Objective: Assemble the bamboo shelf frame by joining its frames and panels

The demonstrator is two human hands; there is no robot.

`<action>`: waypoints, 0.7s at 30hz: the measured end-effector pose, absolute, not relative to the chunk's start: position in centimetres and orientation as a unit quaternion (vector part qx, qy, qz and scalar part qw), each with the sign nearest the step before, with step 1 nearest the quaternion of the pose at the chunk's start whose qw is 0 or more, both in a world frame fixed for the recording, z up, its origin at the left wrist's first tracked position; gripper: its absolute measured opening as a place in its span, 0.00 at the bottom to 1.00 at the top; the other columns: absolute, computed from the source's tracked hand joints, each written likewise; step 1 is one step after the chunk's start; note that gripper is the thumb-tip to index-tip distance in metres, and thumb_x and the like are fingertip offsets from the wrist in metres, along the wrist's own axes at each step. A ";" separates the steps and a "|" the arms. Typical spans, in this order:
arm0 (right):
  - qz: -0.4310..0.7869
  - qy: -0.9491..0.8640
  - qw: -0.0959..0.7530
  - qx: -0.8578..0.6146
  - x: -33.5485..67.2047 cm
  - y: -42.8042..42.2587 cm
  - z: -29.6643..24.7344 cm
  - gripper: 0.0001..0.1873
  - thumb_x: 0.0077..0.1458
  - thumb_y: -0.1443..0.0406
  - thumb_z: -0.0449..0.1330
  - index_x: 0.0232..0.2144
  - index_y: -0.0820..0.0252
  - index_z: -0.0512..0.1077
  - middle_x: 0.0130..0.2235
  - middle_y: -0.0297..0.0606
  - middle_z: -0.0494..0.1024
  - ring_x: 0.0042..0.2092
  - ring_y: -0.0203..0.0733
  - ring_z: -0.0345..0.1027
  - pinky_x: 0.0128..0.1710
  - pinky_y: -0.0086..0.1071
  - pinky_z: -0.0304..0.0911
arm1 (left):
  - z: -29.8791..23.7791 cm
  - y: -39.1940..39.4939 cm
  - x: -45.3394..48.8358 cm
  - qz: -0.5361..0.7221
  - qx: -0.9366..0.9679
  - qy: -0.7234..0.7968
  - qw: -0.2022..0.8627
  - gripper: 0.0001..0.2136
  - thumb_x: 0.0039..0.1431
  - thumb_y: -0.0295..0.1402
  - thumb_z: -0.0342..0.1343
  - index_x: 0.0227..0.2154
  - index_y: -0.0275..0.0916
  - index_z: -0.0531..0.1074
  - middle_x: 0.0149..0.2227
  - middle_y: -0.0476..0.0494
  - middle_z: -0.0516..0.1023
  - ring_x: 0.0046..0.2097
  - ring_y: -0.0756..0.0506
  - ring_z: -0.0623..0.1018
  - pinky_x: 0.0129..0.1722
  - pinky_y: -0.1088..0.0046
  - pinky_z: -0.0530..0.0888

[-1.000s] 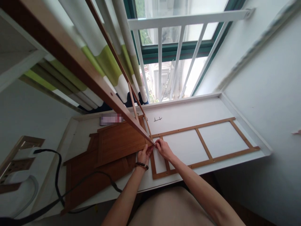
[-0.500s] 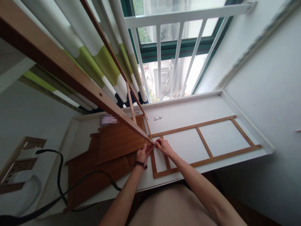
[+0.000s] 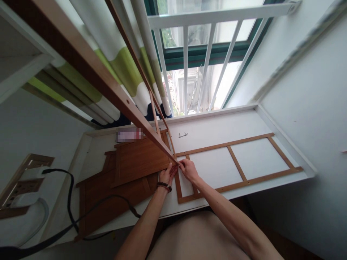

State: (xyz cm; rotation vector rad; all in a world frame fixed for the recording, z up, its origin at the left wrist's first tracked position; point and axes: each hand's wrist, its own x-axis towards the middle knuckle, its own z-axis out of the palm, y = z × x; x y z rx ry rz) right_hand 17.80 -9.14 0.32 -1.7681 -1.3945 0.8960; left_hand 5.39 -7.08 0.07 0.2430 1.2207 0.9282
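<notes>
A raised wooden frame (image 3: 127, 103) leans up to the left, its lower end meeting my hands at mid-view. My left hand (image 3: 166, 176), with dark beaded bracelets on the wrist, grips that end from below, thumb up beside the rail. My right hand (image 3: 189, 170) pinches at the tip of the same rail; what its fingers hold is small and mostly hidden. Under and right of my hands, a second wooden frame (image 3: 231, 162) with crossbars lies flat on the white ledge (image 3: 217, 128). Brown wooden panels (image 3: 141, 160) lie stacked to the left.
Several small metal screws or bolts (image 3: 183, 135) lie on the ledge behind my hands. A blurred-out packet (image 3: 129, 135) sits at the back left. Black cable (image 3: 71, 196) runs from a wall socket (image 3: 23, 184) across the left. Curtains (image 3: 124, 68) and white railings (image 3: 185, 68) stand behind.
The raised frame's upper part has swung a little to the right in view, and the camera has shifted slightly. Both hands stay at the rail's lower end.
</notes>
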 end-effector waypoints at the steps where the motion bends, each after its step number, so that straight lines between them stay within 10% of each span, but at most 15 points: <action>1: 0.344 -0.542 0.350 -0.682 17.8 -9.2 0.3 0.10 0.53 0.65 0.52 0.31 0.61 0.73 0.32 0.40 0.76 0.34 0.40 0.67 0.39 0.33 0.61 | 0.1 -7.1 5.4 0.416 0.107 0.553 0.713 0.05 0.52 0.26 0.57 0.28 0.27 0.73 0.30 0.35 0.79 0.34 0.46 0.79 0.40 0.71 0.76; 21: 0.443 -0.435 0.495 -0.607 17.5 -10.0 -0.8 0.10 0.47 0.64 0.57 0.33 0.57 0.76 0.41 0.39 0.76 0.43 0.41 0.70 0.47 0.36 0.64 | -0.2 -6.8 5.1 0.400 0.119 0.551 0.722 0.05 0.51 0.26 0.57 0.29 0.28 0.73 0.29 0.35 0.79 0.31 0.47 0.79 0.40 0.71 0.76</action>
